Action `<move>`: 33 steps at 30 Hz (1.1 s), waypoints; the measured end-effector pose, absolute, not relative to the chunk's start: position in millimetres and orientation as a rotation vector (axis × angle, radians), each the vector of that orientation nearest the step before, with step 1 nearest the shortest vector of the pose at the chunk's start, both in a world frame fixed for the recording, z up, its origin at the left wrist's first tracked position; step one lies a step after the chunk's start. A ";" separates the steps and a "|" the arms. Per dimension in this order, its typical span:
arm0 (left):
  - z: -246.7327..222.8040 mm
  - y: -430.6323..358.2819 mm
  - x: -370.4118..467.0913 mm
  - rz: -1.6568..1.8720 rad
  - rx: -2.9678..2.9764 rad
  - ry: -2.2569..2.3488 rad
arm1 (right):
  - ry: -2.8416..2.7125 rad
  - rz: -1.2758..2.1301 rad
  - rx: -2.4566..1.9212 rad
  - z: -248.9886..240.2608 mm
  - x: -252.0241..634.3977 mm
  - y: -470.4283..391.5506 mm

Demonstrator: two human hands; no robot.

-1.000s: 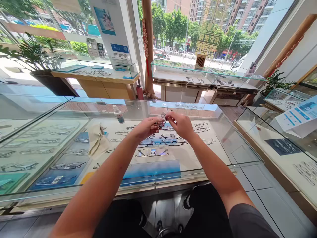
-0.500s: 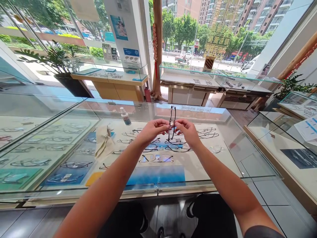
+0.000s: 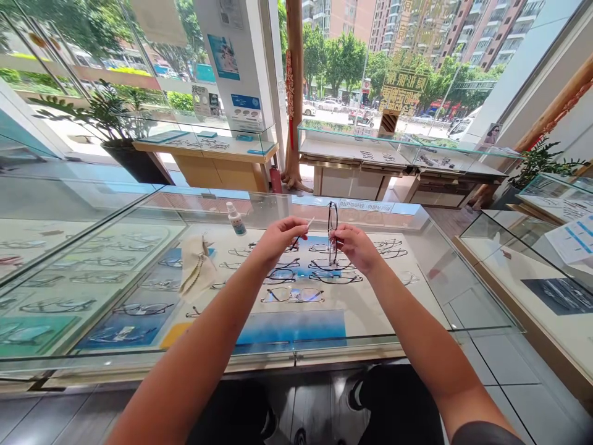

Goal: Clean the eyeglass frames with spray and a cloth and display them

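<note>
My right hand (image 3: pixel 356 246) is closed on a pair of dark-framed eyeglasses (image 3: pixel 333 216). Its fingertips pinch them at the middle, and the frame stands on end, one lens above the other. To the left of the glasses and apart from them, my left hand (image 3: pixel 283 237) pinches a thin stick-like tool (image 3: pixel 311 221). A pale end points up and right; a dark part shows below the fingers, and its exact kind is unclear. Both hands are above the glass display case (image 3: pixel 393 343), where several eyeglasses (image 3: pixel 293 296) lie in rows.
A white spray bottle (image 3: pixel 236 219) stands on the case at the far left of my hands. Near it lies a beige cloth (image 3: pixel 193 262) with a beaded chain. A blue sheet (image 3: pixel 291 327) is at the near side. More display cases (image 3: pixel 352 148) stand by the window.
My left hand has drawn back left from the eyeglasses, with the thin tool now showing in its fingers. My right hand has moved the glasses slightly right.
</note>
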State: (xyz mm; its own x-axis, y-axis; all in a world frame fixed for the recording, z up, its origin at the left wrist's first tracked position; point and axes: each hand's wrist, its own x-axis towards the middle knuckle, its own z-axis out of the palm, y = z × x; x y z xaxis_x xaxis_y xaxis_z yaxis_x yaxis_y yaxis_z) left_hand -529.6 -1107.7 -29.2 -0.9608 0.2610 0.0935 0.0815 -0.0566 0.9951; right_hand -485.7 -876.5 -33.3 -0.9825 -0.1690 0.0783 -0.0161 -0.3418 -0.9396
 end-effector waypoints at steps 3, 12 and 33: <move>-27.7 -1114.3 -536.6 2.294 0.220 2.000 | 1.746 -2.447 -0.253 -31.9 -488.1 -869.7; -23.1 -1115.1 -541.6 2.594 -0.095 1.649 | 1.742 -2.441 -0.248 -32.3 -487.5 -872.2; -31.1 -1091.8 -522.6 2.274 0.424 1.988 | 1.620 -2.641 -0.277 -28.9 -480.2 -874.7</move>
State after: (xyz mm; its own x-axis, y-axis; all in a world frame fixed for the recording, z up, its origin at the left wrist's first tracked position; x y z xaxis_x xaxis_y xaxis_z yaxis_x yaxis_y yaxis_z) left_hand -522.6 -1091.8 -31.1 -0.9573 0.2490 0.1471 0.1126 -0.1476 0.9826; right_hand -480.2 -874.7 -28.9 -0.9837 -0.1186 0.1352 -0.0668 -0.4572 -0.8869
